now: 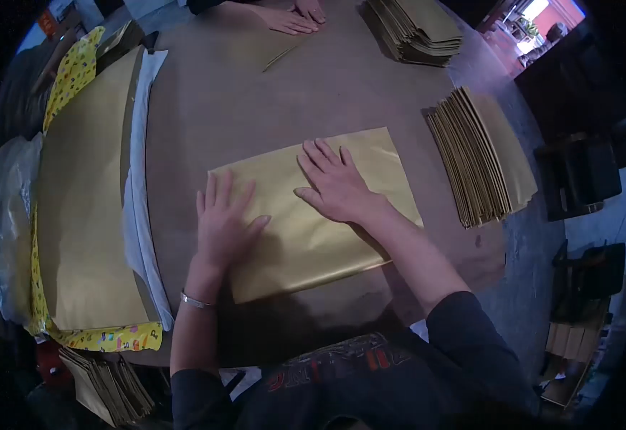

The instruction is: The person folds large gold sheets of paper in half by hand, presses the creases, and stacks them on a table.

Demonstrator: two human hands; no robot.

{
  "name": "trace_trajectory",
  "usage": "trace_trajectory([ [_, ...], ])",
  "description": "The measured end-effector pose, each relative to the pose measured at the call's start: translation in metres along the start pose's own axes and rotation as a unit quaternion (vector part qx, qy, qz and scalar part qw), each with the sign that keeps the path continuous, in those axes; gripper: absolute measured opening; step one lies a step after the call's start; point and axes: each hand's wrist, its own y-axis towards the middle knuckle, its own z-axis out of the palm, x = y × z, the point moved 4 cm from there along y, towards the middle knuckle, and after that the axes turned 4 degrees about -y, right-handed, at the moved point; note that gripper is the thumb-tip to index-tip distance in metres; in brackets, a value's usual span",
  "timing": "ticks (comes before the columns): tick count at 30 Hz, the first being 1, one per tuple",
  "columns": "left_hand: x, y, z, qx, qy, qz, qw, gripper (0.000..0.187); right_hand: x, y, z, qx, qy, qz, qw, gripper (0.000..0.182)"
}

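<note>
A sheet of shiny gold paper (313,244) lies in front of me on the brown table covering, its near edge rounded like a fold. My left hand (225,223) is open with fingers spread, resting over the paper's left edge; a metal bracelet circles that wrist. Flat on the upper middle of the same sheet is my right hand (336,185), open, fingers spread and thumb pointing left. Neither hand grips anything. The paper under both palms is hidden.
Large gold sheets (87,208) lie at left over yellow printed wrapping (137,338). Two stacks of folded gold paper, one at right (481,158) and one at the far side (417,29), stand on the table. Across from me, another person's hands (291,20) press on gold paper.
</note>
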Motion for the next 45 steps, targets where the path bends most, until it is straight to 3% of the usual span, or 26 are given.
trace_trajectory([
  [6, -0.003, 0.001, 0.002, 0.044, 0.048, -0.012, 0.998, 0.068, -0.083, -0.034, -0.006, 0.012, -0.049, 0.121, 0.991, 0.069],
  [11, -0.020, -0.008, 0.010, 0.090, 0.083, -0.014, 0.992, 0.065, -0.101, -0.037, -0.002, 0.001, -0.046, 0.125, 0.991, 0.072],
  [13, -0.054, -0.010, 0.016, 0.094, -0.010, 0.027, 0.995, 0.062, -0.104, -0.041, 0.000, -0.010, -0.036, 0.121, 0.992, 0.072],
  [15, -0.087, -0.013, 0.030, 0.115, -0.012, 0.061, 0.991, 0.061, -0.101, -0.041, -0.004, -0.019, -0.023, 0.118, 0.993, 0.072],
  [17, -0.120, -0.015, 0.044, 0.097, -0.039, 0.154, 0.983, 0.061, -0.103, -0.042, -0.002, -0.021, -0.023, 0.122, 0.992, 0.072],
  [23, -0.184, -0.006, 0.071, 0.134, -0.063, 0.200, 0.968, 0.054, -0.106, -0.037, 0.005, -0.021, -0.058, 0.118, 0.991, 0.071],
  [26, -0.192, -0.010, 0.078, 0.087, -0.080, 0.206, 0.971, 0.055, -0.106, -0.039, 0.003, -0.026, -0.034, 0.126, 0.991, 0.072],
  [33, -0.137, -0.057, 0.041, 0.098, -0.043, 0.004, 0.994, 0.065, -0.105, -0.034, 0.005, -0.050, -0.095, 0.128, 0.986, 0.068],
  [36, -0.093, -0.092, 0.019, 0.074, -0.007, -0.044, 0.996, 0.067, -0.108, -0.033, 0.009, -0.043, -0.108, 0.125, 0.985, 0.069],
  [41, -0.038, -0.133, -0.017, 0.087, 0.080, -0.134, 0.984, 0.057, -0.109, -0.035, 0.009, -0.044, -0.117, 0.118, 0.985, 0.069],
  [43, -0.018, -0.147, -0.036, -0.066, -0.048, -0.188, 0.979, 0.041, -0.111, -0.032, 0.009, -0.015, -0.116, 0.125, 0.985, 0.068],
  [44, -0.014, -0.154, -0.041, -0.068, -0.048, -0.194, 0.978, 0.041, -0.109, -0.031, 0.009, -0.015, -0.117, 0.119, 0.986, 0.068],
  [45, -0.006, -0.163, -0.039, -0.033, -0.187, -0.301, 0.935, 0.033, -0.108, -0.032, 0.007, -0.013, -0.114, 0.121, 0.986, 0.069],
])
